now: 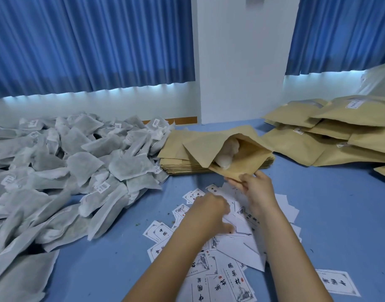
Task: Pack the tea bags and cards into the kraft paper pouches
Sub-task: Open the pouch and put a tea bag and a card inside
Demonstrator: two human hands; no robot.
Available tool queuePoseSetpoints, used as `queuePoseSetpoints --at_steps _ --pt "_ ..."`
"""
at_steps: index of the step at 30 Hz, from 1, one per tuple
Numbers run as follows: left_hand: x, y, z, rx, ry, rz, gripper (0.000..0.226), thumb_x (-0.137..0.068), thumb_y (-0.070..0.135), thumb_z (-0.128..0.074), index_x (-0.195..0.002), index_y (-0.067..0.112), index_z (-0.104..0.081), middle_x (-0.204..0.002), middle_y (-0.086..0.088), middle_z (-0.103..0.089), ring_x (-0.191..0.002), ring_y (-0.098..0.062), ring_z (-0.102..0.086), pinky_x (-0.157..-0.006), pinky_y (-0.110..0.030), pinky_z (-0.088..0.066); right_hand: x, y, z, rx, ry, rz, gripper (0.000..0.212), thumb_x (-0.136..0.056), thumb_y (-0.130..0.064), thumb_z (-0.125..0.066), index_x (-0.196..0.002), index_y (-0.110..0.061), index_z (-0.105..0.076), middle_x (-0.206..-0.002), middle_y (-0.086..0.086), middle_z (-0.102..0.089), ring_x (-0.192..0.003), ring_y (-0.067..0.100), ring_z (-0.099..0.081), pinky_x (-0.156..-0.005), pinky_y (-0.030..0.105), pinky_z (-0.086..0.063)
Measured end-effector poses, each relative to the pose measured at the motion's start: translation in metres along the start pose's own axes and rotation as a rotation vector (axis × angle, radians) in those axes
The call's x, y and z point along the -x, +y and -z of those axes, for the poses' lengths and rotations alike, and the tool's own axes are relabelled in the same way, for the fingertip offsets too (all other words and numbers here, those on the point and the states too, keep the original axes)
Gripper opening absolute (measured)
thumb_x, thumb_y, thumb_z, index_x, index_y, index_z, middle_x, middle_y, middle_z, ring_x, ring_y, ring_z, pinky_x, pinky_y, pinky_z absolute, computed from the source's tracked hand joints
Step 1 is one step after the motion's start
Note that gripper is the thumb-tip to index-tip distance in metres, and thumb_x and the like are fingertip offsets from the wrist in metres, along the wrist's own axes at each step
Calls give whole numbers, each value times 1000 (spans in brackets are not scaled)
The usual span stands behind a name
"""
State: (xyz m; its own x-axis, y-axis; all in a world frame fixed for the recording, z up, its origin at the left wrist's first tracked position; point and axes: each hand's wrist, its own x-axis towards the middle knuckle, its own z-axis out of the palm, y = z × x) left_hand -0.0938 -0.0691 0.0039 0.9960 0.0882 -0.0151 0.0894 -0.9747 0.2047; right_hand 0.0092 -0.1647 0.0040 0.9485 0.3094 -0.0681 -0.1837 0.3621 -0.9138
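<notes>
Right hand (255, 188), centre frame, pinches the lower corner of a kraft pouch (243, 164). The pouch is lifted and tilted, mouth open toward upper left, with white tea bags (227, 153) visible inside. Left hand (209, 211) is just left of it, lying on the scattered cards (233, 249) at lower centre, fingers bent down onto the paper. It is blurred, so cannot tell if it grips a card. Big loose tea bag pile (67, 166) fills the left side. A flat stack of empty pouches (176, 158) sits behind the held pouch. Filled pouches (339, 136) are heaped at upper right. All on a blue table (344, 219).
</notes>
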Motion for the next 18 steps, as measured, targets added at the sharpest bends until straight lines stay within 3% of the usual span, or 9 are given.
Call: queuePoseSetpoints --at_steps 2,4,5,7,12,16,18 --pt "-5 -10 -8 50 -102 34 43 -84 34 -68 -125 21 -60 -127 1 -58 -117 -20 -51 -96 -30 -42 0 2 0 5 -22 -4 22 -90 15 -39 -90 -1 -55 -89 18 -68 -69 29 -73 -60 24 -58" --pt "-10 -12 -13 16 1 -5 16 -88 25 -61 -102 32 -65 -100 -2 -63 -93 -24 -55 -81 -27 -44 1 3 0 29 -33 -20 22 -91 14 -40 -91 -2 -55 -85 16 -68 -66 28 -72 -58 25 -58" --pt "-10 -12 -12 -44 38 -24 13 -88 20 -57 -86 33 -59 -85 -3 -58 -81 -23 -49 -72 -27 -42 1 4 0 39 -32 -22 22 -91 13 -40 -91 -3 -55 -84 14 -68 -66 27 -73 -57 26 -58" --pt "-9 -12 -11 -105 88 -35 16 -87 15 -51 -77 20 -61 -74 -6 -54 -73 -20 -43 -63 -29 -41 0 5 0 69 -19 -21 22 -91 12 -42 -92 -5 -55 -83 10 -68 -66 24 -73 -56 27 -59" --pt "-4 -17 -2 32 228 -78 22 -88 16 -51 -97 17 -71 -88 -2 -69 -80 -21 -60 -67 -29 -47 0 5 3 112 -8 -48 22 -91 9 -43 -91 -9 -55 -86 8 -68 -64 21 -73 -54 24 -58" --pt "1 -33 5 212 148 -94 3 -84 21 -69 -82 19 -69 -85 5 -68 -78 -10 -61 -73 -30 -51 0 4 3 126 -15 -54 22 -91 10 -42 -91 -8 -55 -85 6 -67 -64 21 -73 -55 25 -58" --pt "4 -36 5 391 141 -75 8 -79 19 -75 -75 18 -69 -77 7 -68 -73 1 -60 -69 -18 -48 0 3 3 134 -28 -70 22 -90 11 -43 -89 -8 -53 -80 4 -67 -60 19 -71 -52 23 -55"
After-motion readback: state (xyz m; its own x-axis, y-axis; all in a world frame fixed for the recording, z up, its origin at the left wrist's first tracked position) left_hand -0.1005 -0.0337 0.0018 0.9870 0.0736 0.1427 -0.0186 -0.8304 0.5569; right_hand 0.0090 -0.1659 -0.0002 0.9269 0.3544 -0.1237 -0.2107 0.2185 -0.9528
